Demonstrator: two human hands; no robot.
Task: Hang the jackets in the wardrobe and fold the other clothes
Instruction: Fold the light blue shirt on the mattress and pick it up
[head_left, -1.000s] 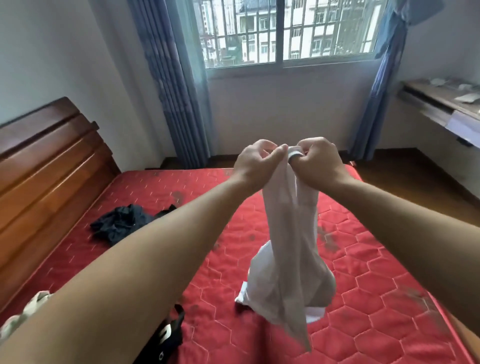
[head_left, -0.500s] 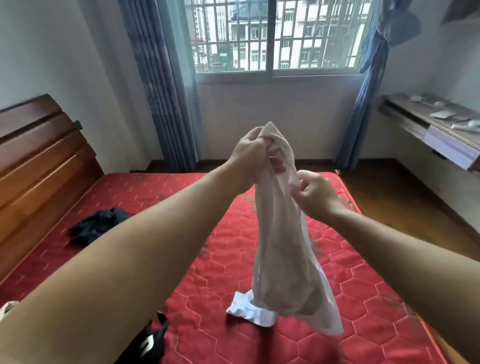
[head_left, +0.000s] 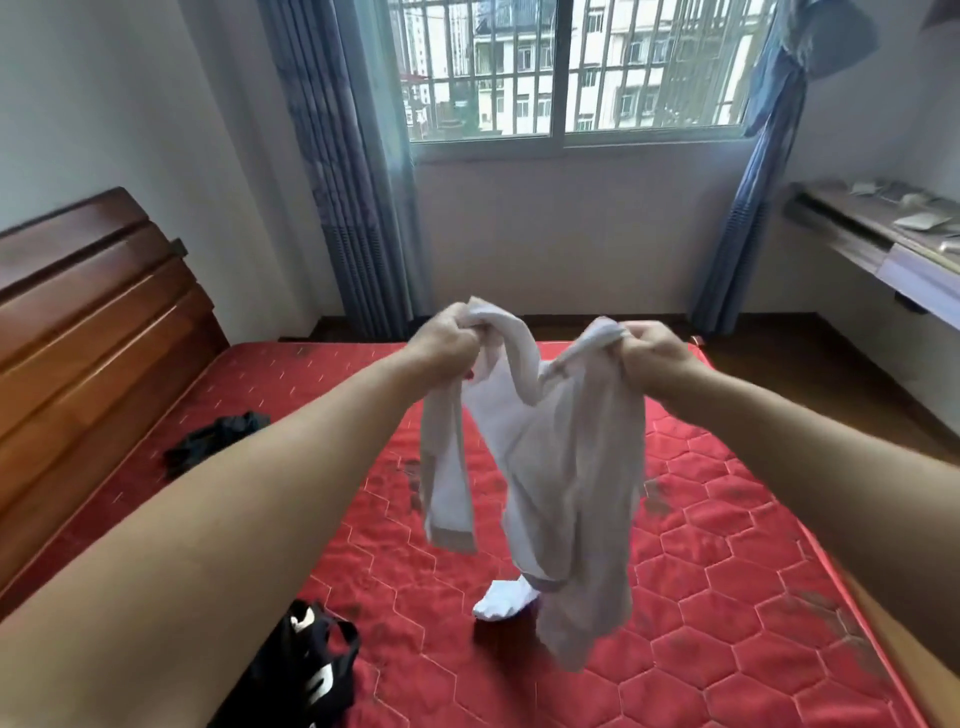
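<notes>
A pale pinkish-white garment hangs in the air above the red quilted mattress. My left hand grips its upper left corner, and my right hand grips its upper right corner, so the top edge sags between them. A loose strip of the garment dangles below my left hand. Its lower end hangs just above the mattress. A small white piece of cloth lies on the mattress behind the garment's hem.
A dark garment lies on the mattress near the wooden headboard. A black item with white lettering sits at the near left. A desk stands at the right wall. Curtains flank the barred window.
My hands have moved apart, spreading the garment's top edge between them. Earlier they held it bunched together, then my left hand was higher than my right.
</notes>
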